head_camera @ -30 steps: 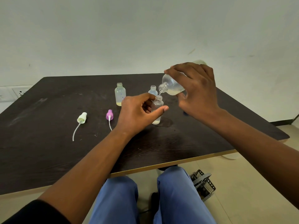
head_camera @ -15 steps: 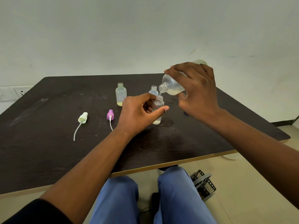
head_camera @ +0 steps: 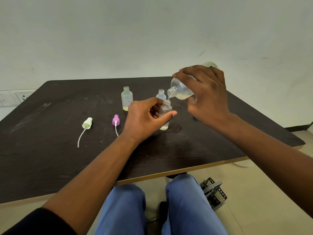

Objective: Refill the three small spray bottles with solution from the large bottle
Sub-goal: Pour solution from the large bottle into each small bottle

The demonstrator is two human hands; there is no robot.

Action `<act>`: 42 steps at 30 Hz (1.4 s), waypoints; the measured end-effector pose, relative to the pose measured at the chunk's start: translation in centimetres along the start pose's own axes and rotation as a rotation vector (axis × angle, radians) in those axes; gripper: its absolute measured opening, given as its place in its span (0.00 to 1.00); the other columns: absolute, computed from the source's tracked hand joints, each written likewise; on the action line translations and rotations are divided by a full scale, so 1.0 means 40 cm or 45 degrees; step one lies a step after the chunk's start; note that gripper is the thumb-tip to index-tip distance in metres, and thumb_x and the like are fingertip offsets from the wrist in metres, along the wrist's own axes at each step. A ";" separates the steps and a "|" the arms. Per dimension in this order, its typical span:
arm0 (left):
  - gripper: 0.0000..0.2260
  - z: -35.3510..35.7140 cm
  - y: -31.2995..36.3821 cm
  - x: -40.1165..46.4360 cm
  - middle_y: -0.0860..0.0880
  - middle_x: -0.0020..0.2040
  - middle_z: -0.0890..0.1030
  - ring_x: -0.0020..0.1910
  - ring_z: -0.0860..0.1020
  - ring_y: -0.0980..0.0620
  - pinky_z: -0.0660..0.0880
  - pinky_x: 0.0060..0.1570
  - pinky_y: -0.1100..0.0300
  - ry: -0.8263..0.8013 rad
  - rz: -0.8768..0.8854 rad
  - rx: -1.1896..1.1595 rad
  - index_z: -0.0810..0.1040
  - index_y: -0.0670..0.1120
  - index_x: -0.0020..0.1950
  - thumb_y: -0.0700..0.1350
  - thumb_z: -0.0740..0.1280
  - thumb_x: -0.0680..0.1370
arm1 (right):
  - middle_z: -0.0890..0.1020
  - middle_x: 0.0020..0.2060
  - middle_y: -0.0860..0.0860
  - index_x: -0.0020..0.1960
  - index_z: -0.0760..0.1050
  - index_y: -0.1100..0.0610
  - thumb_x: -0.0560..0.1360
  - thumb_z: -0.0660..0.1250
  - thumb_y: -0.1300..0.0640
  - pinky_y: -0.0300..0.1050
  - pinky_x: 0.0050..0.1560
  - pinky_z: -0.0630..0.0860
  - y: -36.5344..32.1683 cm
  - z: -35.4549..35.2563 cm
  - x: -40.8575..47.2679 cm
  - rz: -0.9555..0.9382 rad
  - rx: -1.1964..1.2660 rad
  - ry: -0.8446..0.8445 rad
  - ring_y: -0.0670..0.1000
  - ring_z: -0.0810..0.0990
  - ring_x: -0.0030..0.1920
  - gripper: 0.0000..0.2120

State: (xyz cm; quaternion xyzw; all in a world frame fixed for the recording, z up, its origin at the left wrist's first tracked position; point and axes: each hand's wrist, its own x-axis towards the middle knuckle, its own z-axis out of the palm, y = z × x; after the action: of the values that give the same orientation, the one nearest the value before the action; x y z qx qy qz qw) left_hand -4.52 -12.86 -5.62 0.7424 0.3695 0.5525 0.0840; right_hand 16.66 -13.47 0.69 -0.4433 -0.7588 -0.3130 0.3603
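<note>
My right hand (head_camera: 205,97) grips the large clear bottle (head_camera: 179,90), tipped with its mouth down to the left; pale yellowish liquid lies in it and a thin stream falls from its neck. Below it stands a small uncapped bottle (head_camera: 165,114), which my left hand (head_camera: 145,118) holds between thumb and fingers on the dark table (head_camera: 50,158). A little liquid sits at its bottom. A second small bottle (head_camera: 126,98) stands open behind my left hand. The third small bottle (head_camera: 161,94) stands behind the held one, partly hidden.
Two spray tops with dip tubes lie on the table to the left: a pale yellow one (head_camera: 87,123) and a pink one (head_camera: 116,120). A wet patch darkens the wood beside the held bottle. A grey mesh basket (head_camera: 214,192) sits on the floor near my knees.
Both hands keep their places and their holds. The pouring continues; the view has drifted very slightly.
</note>
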 end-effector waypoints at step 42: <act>0.19 -0.002 0.005 0.002 0.55 0.37 0.82 0.35 0.83 0.55 0.84 0.39 0.58 0.019 0.010 -0.015 0.87 0.44 0.54 0.57 0.81 0.73 | 0.83 0.64 0.49 0.68 0.81 0.50 0.66 0.65 0.67 0.56 0.66 0.68 -0.011 0.003 0.000 -0.019 -0.027 0.009 0.56 0.79 0.67 0.32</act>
State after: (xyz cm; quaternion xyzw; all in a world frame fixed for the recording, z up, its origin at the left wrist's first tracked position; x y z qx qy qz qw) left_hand -4.50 -12.99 -5.41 0.7392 0.3638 0.5606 0.0835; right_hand 16.25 -13.54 0.54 -0.4403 -0.7573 -0.3252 0.3561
